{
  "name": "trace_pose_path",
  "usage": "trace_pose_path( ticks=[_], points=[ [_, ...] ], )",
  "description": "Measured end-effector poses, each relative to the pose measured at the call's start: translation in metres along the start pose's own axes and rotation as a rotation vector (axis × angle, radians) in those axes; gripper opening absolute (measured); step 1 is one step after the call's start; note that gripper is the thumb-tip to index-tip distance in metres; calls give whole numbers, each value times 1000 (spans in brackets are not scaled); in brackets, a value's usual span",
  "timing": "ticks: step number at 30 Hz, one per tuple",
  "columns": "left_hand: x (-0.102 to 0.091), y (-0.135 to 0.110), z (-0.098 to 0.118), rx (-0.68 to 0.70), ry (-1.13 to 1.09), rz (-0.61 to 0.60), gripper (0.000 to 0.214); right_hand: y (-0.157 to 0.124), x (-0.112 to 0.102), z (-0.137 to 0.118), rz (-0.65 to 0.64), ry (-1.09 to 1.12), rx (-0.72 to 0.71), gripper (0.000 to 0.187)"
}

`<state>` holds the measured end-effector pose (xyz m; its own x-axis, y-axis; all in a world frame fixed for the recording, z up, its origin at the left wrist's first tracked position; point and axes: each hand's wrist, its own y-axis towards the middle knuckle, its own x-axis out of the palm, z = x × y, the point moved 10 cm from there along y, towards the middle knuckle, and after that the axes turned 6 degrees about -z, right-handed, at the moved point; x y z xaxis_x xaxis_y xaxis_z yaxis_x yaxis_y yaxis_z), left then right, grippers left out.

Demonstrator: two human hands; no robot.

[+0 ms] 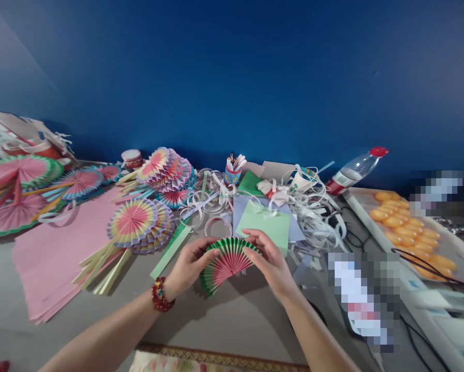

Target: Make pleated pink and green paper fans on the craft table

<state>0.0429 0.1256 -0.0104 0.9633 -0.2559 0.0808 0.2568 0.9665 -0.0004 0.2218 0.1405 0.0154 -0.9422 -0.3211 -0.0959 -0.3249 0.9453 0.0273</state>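
Observation:
Between my two hands is a pleated paper fan (228, 261), pink in the middle with a green rim, spread to about a half circle above the grey table. My left hand (193, 261) pinches its left side, thumb on the face and fingers behind; a red bead bracelet (162, 294) circles that wrist. On the other side, my right hand (268, 261) grips the right end the same way, its fingertips partly hidden behind the pleats. Light green sheets (268, 222) lie just beyond the fan. Left of my left hand rests a round pleated fan (134, 222) with pale yellow sticks.
Pink paper sheets (49, 263) cover the table's left, beside more finished fans (18, 175). Curled white paper strips (313, 217) heap at the back right, near a red-capped bottle (355, 168). A pen cup (233, 174) stands by the blue wall. At right is a tray of orange-yellow oval items (410, 227).

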Motion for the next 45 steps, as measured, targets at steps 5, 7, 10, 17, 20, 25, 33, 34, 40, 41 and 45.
trace_pose_path(
  ticks=[5, 7, 10, 17, 20, 25, 33, 34, 40, 41, 45],
  points=[
    [-17, 1, -10, -38, -113, 141, 29, 2, 3, 18, -1, 126, 106, 27],
    [-27, 0, -18, -56, -243, 239, 31, 2, 0, 22, 45, 221, 119, 30],
    [-37, -1, -23, -43, -323, 336, 31, 1, 3, 23, 42, 293, 122, 29],
    [-42, -4, -23, 12, -397, 402, 30, 1, 8, 25, 26, 308, 139, 29],
    [-44, -3, -24, 9, -437, 433, 34, 2, 9, 27, 15, 276, 127, 28],
    [-45, -3, -28, -17, -506, 471, 34, 4, 8, 32, 7, 222, 107, 27],
    [-44, -4, -27, -22, -492, 458, 33, 2, 11, 23, -21, 187, 122, 26],
    [-44, -3, -27, -20, -464, 439, 33, 2, 10, 20, -28, 212, 119, 26],
    [-26, 3, -14, -6, -87, 186, 28, 4, 5, 17, -67, 281, 150, 35],
    [-20, 4, -10, -5, -20, 127, 27, 4, 7, 19, -94, 263, 166, 35],
    [-3, 2, 3, 26, 67, -29, 31, 2, 18, 25, -159, 181, 205, 36]
  ],
)
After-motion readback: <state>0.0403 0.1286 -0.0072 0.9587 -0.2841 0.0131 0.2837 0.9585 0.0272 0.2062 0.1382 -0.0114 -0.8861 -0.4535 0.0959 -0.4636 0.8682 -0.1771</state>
